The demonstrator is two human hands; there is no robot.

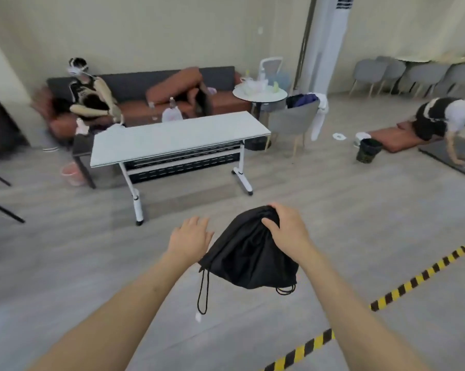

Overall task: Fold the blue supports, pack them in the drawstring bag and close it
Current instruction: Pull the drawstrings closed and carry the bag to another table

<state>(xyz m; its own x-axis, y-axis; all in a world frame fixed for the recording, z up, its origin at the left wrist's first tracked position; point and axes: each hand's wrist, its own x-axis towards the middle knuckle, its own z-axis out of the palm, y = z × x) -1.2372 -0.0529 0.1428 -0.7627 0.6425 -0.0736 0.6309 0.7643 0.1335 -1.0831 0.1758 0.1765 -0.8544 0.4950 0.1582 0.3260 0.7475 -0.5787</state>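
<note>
While the right hand [287,231] grips the gathered top of a black drawstring bag [248,259], holding it in the air above the grey floor [92,258], the left hand [190,236] hovers just beside the bag with fingers spread and apart, clasping nothing. The bag's cord [203,293] dangles in a loop below. Beyond stand a white table [178,137] and a dark sofa [172,84]; striped tape [386,298] crosses the floor at right.

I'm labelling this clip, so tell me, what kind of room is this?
Probably an office lounge or break room used as a recording space: a dark sofa against the wall, a white folding table, grey chairs stacked by the far wall, and yellow-black floor tape.
</note>
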